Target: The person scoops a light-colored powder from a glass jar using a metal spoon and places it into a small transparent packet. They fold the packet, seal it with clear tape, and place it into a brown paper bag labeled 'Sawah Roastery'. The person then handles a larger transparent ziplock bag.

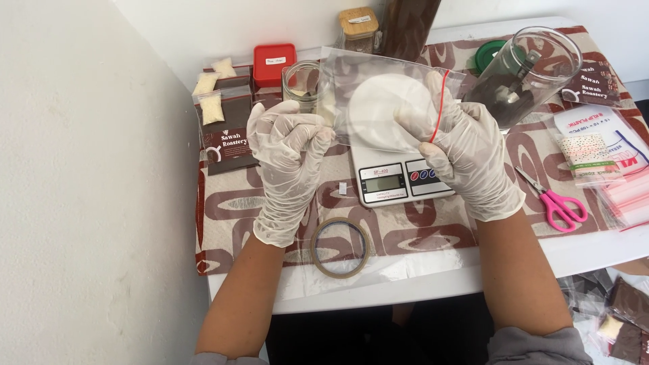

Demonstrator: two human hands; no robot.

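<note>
Nearest the camera, a roll of tape (340,247) lies flat on the patterned cloth (419,236) that covers the bench (378,290), just in front of the scale. Up from there, both gloved hands are raised over the digital kitchen scale (399,179). The left hand (287,159) pinches the left edge of a clear zip bag (389,101), fingers (318,132) clenched on the plastic. The right hand (466,155) grips the bag's right side by its red zip strip, thumb and fingers closed on it. The bag hangs stretched between the two hands, right above the scale's white round platform, which shows through the plastic. Off to the right, pink-handled scissors (558,203) rest on the cloth, with a stack of packaged zip bags (608,162) beyond them. To the left, small dark packets (226,145) with pale sachets lie in a row. Further back, a small glass jar (302,82) stands behind the bag, a red-lidded box (274,64) beside it. Far right, a tall clear canister (531,71) leans tilted, with a scoop and dark grounds inside, and a green lid (488,54) sits just behind it.
</note>
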